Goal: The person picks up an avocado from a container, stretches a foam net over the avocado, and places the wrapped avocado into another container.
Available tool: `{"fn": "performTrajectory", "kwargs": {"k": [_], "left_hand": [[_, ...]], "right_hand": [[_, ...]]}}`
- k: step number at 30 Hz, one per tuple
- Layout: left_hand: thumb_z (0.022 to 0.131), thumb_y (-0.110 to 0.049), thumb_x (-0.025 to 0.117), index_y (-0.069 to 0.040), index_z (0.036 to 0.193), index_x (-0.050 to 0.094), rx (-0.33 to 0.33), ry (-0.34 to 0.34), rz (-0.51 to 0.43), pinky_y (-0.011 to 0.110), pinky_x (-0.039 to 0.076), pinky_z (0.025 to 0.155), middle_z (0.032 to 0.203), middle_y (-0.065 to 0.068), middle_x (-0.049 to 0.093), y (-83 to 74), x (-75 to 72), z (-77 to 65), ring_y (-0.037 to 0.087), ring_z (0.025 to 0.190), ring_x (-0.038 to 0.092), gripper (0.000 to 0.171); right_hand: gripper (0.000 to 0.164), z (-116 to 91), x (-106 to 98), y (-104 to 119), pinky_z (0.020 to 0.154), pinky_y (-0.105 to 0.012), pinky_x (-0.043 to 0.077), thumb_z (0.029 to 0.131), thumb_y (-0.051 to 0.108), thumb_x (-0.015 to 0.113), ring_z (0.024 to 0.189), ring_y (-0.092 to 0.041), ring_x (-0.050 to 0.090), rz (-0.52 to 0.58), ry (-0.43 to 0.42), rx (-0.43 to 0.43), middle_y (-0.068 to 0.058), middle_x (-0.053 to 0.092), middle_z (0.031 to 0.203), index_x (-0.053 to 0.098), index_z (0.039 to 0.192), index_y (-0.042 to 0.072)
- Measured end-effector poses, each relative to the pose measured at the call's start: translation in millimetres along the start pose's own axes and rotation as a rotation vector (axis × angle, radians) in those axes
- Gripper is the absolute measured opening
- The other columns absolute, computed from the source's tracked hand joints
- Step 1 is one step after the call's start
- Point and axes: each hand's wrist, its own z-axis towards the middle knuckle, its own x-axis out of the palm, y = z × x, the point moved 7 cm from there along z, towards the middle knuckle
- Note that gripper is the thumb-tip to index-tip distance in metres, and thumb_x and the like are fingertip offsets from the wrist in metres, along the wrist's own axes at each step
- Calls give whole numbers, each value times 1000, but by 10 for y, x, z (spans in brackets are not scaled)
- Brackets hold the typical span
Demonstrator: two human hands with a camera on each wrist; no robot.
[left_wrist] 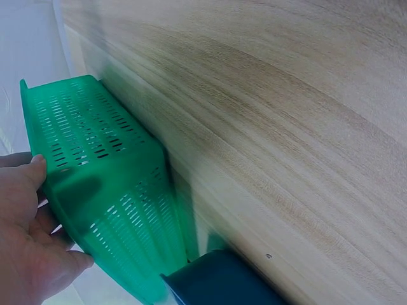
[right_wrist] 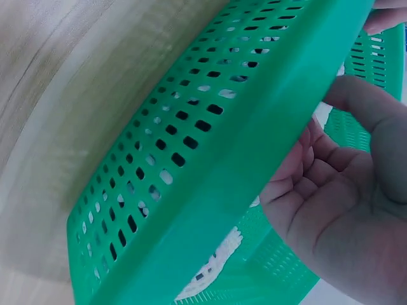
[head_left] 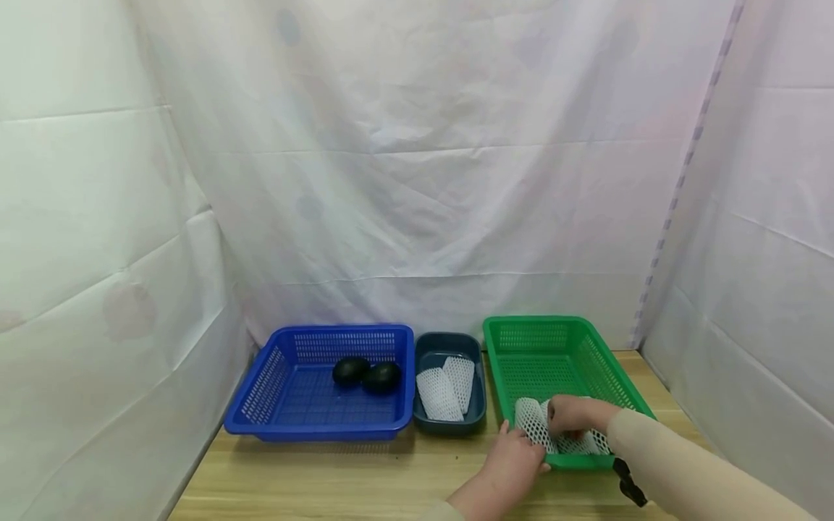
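Right hand (head_left: 583,414) is curling its fingers among white nets (head_left: 536,425) in green basket (head_left: 534,373); rim's hiding tips in right wrist view, can't tell grasp. Left hand (head_left: 511,459) is gripping basket corner. Only head view is showing dark fruits (head_left: 381,378).

Green basket (head_left: 534,369), blue basket (head_left: 302,405), dark teal tray (head_left: 433,353), white netted sleeves (head_left: 439,395), blackish-green fruits (head_left: 381,378)

No lettering, label, brand, number or sign can be read in any view.
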Motion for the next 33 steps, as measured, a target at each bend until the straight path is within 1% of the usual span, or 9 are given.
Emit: {"fn": "performTrajectory", "kwargs": {"k": [5,11,17,20,22,24,27,30,33], "left_hand": [[86,-48,48,-29,88,64,-5,6,1,41,36,95,86,-15,63,0,3,5,5,95,52,25],[85,-48,49,-29,89,65,-6,-31,5,42,37,94,85,-14,63,0,-11,-2,5,93,52,25],[85,-49,49,-30,85,64,-29,2,5,40,37,94,84,-16,62,0,-11,3,5,93,52,24],[84,-50,50,-30,84,64,-33,20,16,39,36,95,83,-16,62,5,-20,5,5,92,53,25],[85,-49,51,-29,85,64,-24,28,1,38,36,95,84,-16,62,18,-29,1,5,93,53,23],[84,-45,55,-28,88,64,1,4,-36,37,37,94,85,-15,61,31,-66,-12,5,92,53,20],[84,-36,61,-26,93,65,21,-72,-94,34,39,92,91,-12,59,85,-161,-56,4,91,53,15],[83,-29,63,-23,99,65,15,-145,-135,35,41,90,97,-10,59,164,-293,-112,5,94,54,17],[84,-28,61,-21,107,62,-20,-149,-171,39,41,91,106,-10,59,272,-383,-156,6,100,53,24]], "right_hand": [[13,1,24,-6,40,-24,29,75,13,64,44,-11,33,17,29,20,0,40,54,53,73,6],[15,10,48,-34,42,-26,31,79,18,61,47,-13,34,53,39,-20,-2,41,58,52,79,7],[15,19,64,-103,44,-27,35,82,18,59,48,-14,37,153,15,-12,-5,47,60,53,81,5],[13,7,53,-112,45,-28,40,82,16,58,50,-15,42,172,-12,-22,-8,52,63,53,81,4],[12,-10,52,-101,46,-30,42,83,14,57,49,-15,43,170,-21,-42,-9,52,63,53,80,4],[12,-30,51,-86,45,-31,42,84,13,56,49,-15,43,171,-32,-65,-8,51,61,52,80,3],[12,-51,67,-46,43,-29,38,86,13,54,47,-14,39,160,-55,-83,-5,46,57,50,79,3],[12,-55,85,-2,41,-27,33,86,14,52,45,-13,36,104,-103,-54,-5,45,55,51,80,4],[28,-63,88,67,45,-30,38,87,21,53,51,-16,43,21,-166,-14,-12,56,73,56,95,-6]]}}
